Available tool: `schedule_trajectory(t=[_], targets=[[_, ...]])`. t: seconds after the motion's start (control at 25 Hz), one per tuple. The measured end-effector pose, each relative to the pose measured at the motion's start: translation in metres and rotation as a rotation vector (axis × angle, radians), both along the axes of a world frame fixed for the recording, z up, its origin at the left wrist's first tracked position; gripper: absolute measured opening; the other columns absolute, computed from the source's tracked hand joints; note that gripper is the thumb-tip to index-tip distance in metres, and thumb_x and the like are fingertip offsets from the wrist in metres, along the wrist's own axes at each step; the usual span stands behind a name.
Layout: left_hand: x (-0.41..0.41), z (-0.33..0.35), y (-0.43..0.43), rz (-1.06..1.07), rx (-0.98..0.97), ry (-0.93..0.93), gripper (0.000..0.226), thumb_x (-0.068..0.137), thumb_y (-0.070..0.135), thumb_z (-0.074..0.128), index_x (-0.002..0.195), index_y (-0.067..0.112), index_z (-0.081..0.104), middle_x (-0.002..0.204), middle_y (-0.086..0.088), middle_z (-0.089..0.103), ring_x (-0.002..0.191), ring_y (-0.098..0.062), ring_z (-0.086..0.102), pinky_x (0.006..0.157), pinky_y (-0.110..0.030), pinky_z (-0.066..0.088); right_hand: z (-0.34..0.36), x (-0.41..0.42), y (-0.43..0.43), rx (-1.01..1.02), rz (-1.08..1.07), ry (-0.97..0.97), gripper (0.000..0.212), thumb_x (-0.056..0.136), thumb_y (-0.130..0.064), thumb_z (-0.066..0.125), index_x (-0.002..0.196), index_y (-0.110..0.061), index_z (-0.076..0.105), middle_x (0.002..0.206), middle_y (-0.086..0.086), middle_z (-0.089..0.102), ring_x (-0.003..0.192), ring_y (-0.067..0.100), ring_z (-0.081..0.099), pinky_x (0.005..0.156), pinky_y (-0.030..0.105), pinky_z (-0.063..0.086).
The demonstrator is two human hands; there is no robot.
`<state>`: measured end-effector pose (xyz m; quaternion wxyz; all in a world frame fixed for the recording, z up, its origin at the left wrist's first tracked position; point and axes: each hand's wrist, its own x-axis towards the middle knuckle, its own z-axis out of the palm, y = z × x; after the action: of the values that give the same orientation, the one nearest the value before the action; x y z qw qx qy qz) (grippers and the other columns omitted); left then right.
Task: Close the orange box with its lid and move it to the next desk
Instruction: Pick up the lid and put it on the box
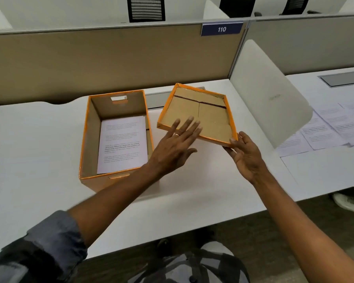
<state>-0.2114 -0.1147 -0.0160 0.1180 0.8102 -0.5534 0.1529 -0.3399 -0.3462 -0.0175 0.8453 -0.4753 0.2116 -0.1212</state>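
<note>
While the right hand point(246, 155) grips the near right corner of the lid point(198, 114), thumb on the rim and fingers underneath, the left hand point(177, 144) is spread flat and open, holding nothing. Its fingertips point(190, 119) overlap the lid's near left edge; contact there cannot be confirmed. The lid is upside down, brown inside facing up, orange rim showing, tilted with its near right corner raised. It sits just right of the box point(114, 137), not on it. The box stands open on the white desk point(39, 150), orange along its top edge, brown walls, a handle slot in the far wall. A printed sheet point(123, 144) lies flat on the box floor. Right of the box, beyond the lid, a white divider point(268, 92) stands tilted at the desk's edge. Past the divider, the next desk point(325, 166) carries several printed papers point(335, 127). Behind the box runs a tan partition point(110, 62) with a blue tag point(221, 29) reading 110.
</note>
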Motion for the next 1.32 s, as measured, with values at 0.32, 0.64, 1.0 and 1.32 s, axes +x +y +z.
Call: schedule_trajectory(t=[0.32, 0.64, 1.0, 1.32], targets=[[0.011, 0.063, 0.013, -0.236, -0.08, -0.3, 0.053, 0.096, -0.007, 0.035, 0.147, 0.004, 0.048, 0.152, -0.017, 0.05, 0.142, -0.032, 0.046, 0.116, -0.046, 0.04, 0.065, 0.005, 0.047, 0.062, 0.052, -0.046, 0.053, 0.102, -0.02, 0.054, 0.153, -0.009, 0.044, 0.156, 0.015, 0.048, 0.141, 0.033, 0.051, 0.112, 0.041, 0.049], [-0.004, 0.122, -0.003, 0.284, -0.803, 0.125, 0.038, 0.093, 0.0, 0.062, 0.13, 0.006, 0.059, 0.123, -0.012, 0.065, 0.112, -0.023, 0.061, 0.091, -0.032, 0.056, 0.073, 0.054, 0.078, 0.118, 0.136, 0.019, 0.072, 0.096, -0.045, 0.061, 0.159, -0.02, 0.035, 0.165, 0.005, 0.037, 0.147, 0.029, 0.045, 0.116, 0.048, 0.045], [-0.052, 0.094, -0.004, 0.525, -1.059, 0.602, 0.057, 0.096, 0.018, 0.061, 0.143, 0.012, 0.031, 0.151, -0.01, 0.039, 0.138, -0.02, 0.044, 0.104, -0.01, 0.043, 0.031, 0.082, 0.119, 0.149, 0.23, 0.148, 0.055, 0.099, -0.047, 0.058, 0.148, -0.021, 0.051, 0.151, 0.008, 0.056, 0.134, 0.035, 0.057, 0.109, 0.055, 0.05], [-0.054, 0.074, 0.055, 0.839, -1.003, 0.542, 0.108, 0.083, 0.043, 0.078, 0.16, 0.019, 0.005, 0.163, -0.01, 0.025, 0.14, -0.022, 0.044, 0.104, -0.033, 0.047, 0.017, 0.084, 0.11, -0.125, 0.2, 0.126, 0.075, 0.095, -0.022, 0.071, 0.159, -0.021, 0.031, 0.159, 0.007, 0.047, 0.143, 0.036, 0.047, 0.111, 0.064, 0.044]])
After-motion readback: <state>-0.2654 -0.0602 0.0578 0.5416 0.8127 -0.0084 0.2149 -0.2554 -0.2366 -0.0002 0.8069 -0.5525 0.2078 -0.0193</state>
